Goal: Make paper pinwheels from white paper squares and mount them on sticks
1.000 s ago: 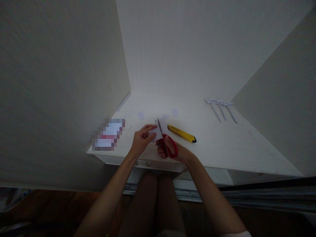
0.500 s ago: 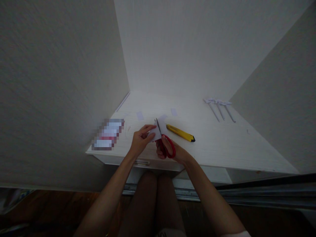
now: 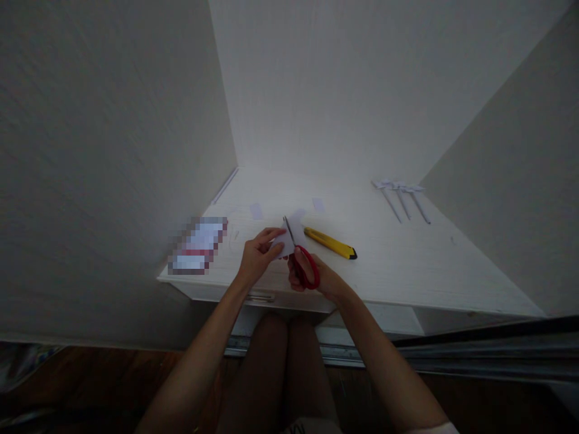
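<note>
Paper (image 3: pixel 286 243) | left fingers (image 3: pixel 271 232) pinching it | right fingers (image 3: pixel 295 283) gripping scissors (image 3: pixel 315 269) | drawer (image 3: pixel 294 302) contents hidden

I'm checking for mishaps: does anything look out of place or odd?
Yes: at the left of the tabletop, a coarsely pixelated patch looks odd, because it hides what lies there. Otherwise I see no spill or damage; the yellow cutter just lies slantwise beyond the right hand.

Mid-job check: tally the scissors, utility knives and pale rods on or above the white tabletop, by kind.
Scissors, red-handled, in the right hand: 1
Utility knife, yellow, lying on the tabletop: 1
Pale rods, at the far right: 3
Total: 5
</note>
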Tool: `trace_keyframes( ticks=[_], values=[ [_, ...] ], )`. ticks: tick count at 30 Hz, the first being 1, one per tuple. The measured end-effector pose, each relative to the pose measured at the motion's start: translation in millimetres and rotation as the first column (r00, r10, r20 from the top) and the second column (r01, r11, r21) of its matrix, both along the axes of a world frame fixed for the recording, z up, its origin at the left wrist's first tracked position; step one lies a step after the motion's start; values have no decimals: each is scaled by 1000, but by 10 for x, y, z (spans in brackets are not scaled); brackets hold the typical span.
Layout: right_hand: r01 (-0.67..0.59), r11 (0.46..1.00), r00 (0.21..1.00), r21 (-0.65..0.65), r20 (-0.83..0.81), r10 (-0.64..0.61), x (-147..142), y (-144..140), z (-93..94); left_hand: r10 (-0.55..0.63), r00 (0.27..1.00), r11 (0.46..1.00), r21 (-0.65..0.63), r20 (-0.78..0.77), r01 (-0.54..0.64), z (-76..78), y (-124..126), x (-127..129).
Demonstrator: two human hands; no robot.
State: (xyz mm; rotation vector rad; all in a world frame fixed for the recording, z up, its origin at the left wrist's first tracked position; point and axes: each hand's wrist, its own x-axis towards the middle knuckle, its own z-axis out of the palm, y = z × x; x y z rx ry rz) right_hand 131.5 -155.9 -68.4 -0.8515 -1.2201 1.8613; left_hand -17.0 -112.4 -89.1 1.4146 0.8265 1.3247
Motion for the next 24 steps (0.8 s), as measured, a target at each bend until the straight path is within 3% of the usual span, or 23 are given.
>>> trace_keyframes(
  ticks=[8,14,18,20,21,24],
  values=[
    [59,995,987,81,145,-70,-41,-28,52,79,994,996,47,-79,-75,32,-17,-18],
    [66,994,988,82,135,-77,-74,30,-11,76,996,996,40,-47,-74,27,-17,-14],
    [188,973,954,137,210,-214,-8,168,49,68,998,998,6,5,-68,27,-1,-1],
    [255,929,852,268,393,-347,135,261,122,65,998,998,-9,15,-65,25,10,6],
    [256,888,745,382,507,-433,241,305,161,63,998,998,-10,14,-63,20,17,9],
    [162,743,312,649,681,-662,660,391,249,80,997,997,15,-8,-80,-11,45,15]
  ],
)
